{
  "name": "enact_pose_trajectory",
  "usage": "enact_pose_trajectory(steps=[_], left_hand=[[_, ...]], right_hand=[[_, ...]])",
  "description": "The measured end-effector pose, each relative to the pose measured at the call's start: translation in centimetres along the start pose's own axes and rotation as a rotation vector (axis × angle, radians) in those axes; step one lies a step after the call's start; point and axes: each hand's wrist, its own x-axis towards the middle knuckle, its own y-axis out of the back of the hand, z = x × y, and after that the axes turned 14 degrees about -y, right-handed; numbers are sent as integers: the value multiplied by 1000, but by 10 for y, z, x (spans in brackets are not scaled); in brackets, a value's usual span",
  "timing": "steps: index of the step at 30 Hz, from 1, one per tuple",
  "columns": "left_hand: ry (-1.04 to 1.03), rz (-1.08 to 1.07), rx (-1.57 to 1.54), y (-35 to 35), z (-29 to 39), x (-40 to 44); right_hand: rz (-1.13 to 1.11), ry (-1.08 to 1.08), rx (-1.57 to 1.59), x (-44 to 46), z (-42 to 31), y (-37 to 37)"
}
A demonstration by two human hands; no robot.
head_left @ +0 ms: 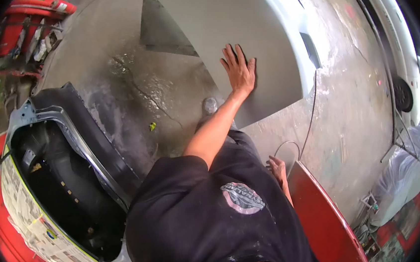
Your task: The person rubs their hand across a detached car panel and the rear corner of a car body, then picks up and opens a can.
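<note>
My left hand (240, 73) lies flat, palm down and fingers spread, on a smooth matte-grey car body panel (255, 22). The panel has a pale, curved right edge with a dark slot in it, and its top runs out of view. Low at my right side is my right hand (277, 169), its fingers loosely bent and apart, with nothing visible in them. A thin hose (291, 142) loops just beside this hand; whether they touch, I cannot tell. Close below that hand stands a red panel (317, 211).
At left is an open car body shell (65, 183) edged with newspaper masking (33, 221). White cars (391, 30) stand at far right, near a metal stand (404, 139) and plastic sheeting (398, 174). A yellow-green scrap (152, 126) lies on the stained concrete floor (102, 40).
</note>
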Motion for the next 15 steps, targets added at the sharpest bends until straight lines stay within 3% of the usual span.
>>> enact_pose_trajectory(steps=[8, 15], left_hand=[[42, 48, 51, -1, -27, 42], [68, 64, 57, 8, -83, 110]], right_hand=[[-10, -40, -51, 40, 10, 16], [6, -82, -34, 23, 20, -2]])
